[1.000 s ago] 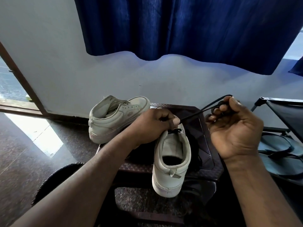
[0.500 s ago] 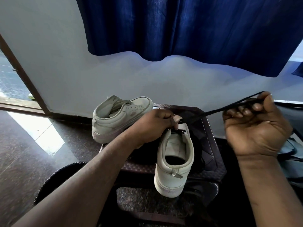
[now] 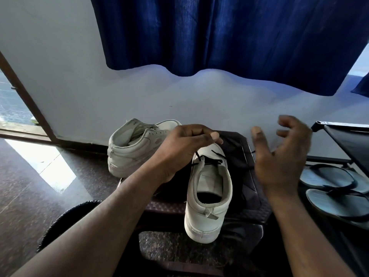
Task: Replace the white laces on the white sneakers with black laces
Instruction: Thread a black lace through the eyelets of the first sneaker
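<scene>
Near sneaker point(image 3: 207, 198): at worktop point(image 3: 259, 204) near edge, heel overhanging it, toe toward wall. Second sneaker point(image 3: 137, 148): far left corner, partly past left edge.
Left hand point(image 3: 185, 144): over near sneaker's tongue, grip closed, pinching black lace point(image 3: 209, 161) where it rises from top eyelets.
Right hand point(image 3: 279, 156): raised over right edge, grip wide open, fingers spread, holding nothing, blurred.
Open air between the hands. Rack point(image 3: 349, 140) close on right.
Count: two sneakers, one black lace, two sandals point(image 3: 335, 188) right of worktop.
</scene>
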